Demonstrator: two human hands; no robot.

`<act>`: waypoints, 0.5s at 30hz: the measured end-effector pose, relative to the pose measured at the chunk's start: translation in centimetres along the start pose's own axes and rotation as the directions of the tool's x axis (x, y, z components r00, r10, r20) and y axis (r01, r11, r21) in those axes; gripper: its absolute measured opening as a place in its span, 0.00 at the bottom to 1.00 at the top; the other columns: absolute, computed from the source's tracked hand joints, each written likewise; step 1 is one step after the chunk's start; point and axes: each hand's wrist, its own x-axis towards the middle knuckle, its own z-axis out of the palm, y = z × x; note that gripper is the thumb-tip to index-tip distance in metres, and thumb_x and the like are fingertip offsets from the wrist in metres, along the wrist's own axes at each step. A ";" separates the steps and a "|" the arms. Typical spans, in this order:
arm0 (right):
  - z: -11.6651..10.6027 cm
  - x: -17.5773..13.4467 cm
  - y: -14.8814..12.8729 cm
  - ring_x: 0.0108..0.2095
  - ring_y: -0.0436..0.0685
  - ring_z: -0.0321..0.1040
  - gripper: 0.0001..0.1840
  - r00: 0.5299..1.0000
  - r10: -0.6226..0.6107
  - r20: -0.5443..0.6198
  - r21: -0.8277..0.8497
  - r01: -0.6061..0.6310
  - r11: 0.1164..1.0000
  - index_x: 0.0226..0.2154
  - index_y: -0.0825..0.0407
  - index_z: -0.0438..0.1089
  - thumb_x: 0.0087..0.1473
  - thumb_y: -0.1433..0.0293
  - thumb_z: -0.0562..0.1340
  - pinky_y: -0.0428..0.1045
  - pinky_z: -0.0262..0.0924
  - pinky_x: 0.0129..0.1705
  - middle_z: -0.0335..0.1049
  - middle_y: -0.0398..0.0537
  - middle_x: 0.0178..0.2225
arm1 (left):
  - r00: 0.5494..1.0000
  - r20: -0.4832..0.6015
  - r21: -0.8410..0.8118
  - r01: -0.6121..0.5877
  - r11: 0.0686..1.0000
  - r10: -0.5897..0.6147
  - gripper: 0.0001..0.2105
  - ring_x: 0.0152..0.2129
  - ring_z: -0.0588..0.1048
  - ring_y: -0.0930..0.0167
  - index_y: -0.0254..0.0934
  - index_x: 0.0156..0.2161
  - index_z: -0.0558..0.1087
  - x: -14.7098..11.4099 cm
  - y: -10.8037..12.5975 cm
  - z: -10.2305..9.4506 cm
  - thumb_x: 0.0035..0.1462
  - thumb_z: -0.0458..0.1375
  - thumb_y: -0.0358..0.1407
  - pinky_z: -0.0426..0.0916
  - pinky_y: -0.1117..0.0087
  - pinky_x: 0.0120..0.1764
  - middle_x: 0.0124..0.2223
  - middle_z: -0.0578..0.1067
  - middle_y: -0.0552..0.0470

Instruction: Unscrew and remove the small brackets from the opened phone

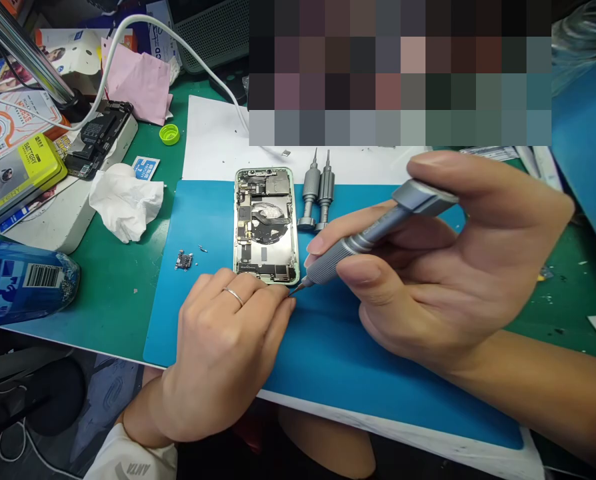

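My right hand (458,287) grips a grey precision screwdriver (331,260), with the index fingertip on its cap and the thumb and other fingers along the shaft. The tool slants down left, its tip meeting the fingertips of my left hand (228,340). My left hand, with a ring, is closed at the lower end of an opened smartphone (265,227); what its fingers pinch is hidden. Bare circuitry and a dark round patch show inside the phone's pale green frame. Two more screwdrivers (311,193) lie beside it. A small circuit board (183,260) rests to the left.
A blue mat (338,353) covers the green bench, with white paper (208,147) behind. At left are a crumpled tissue (128,203), a green cap (169,135), a blue can (23,283), a battery box (23,177) and phone parts (98,140). A white cable (178,37) arches overhead.
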 end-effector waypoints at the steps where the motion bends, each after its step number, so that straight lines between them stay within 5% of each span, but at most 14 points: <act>1: 0.0 0.0 -0.1 0.31 0.51 0.75 0.29 1.000 0.007 0.002 0.006 -0.007 1.000 0.60 0.24 0.68 0.60 0.66 0.68 0.48 0.76 0.26 0.69 0.39 0.55 | 1.000 0.002 0.000 0.000 1.000 0.000 0.05 0.31 0.72 0.68 0.37 0.39 0.78 0.0 0.0 0.0 0.68 0.61 0.31 0.64 0.61 0.36 0.35 0.80 0.53; 7: -0.1 0.1 -0.3 0.32 0.52 0.76 0.30 1.000 0.007 0.029 0.031 -0.008 0.999 0.60 0.22 0.67 0.60 0.68 0.67 0.49 0.79 0.29 0.66 0.36 0.59 | 1.000 0.005 -0.005 0.010 1.000 -0.010 0.05 0.31 0.72 0.68 0.37 0.39 0.78 0.0 0.0 0.1 0.68 0.61 0.32 0.64 0.61 0.36 0.35 0.80 0.53; 15: -0.4 0.5 0.3 0.35 0.46 0.77 0.34 0.987 -0.142 0.076 -0.008 0.143 0.990 0.66 0.32 0.63 0.62 0.75 0.64 0.44 0.80 0.34 0.61 0.42 0.60 | 1.000 0.005 -0.004 0.030 1.000 -0.030 0.04 0.33 0.74 0.67 0.37 0.42 0.78 0.0 -0.2 0.1 0.68 0.61 0.33 0.65 0.61 0.38 0.36 0.80 0.54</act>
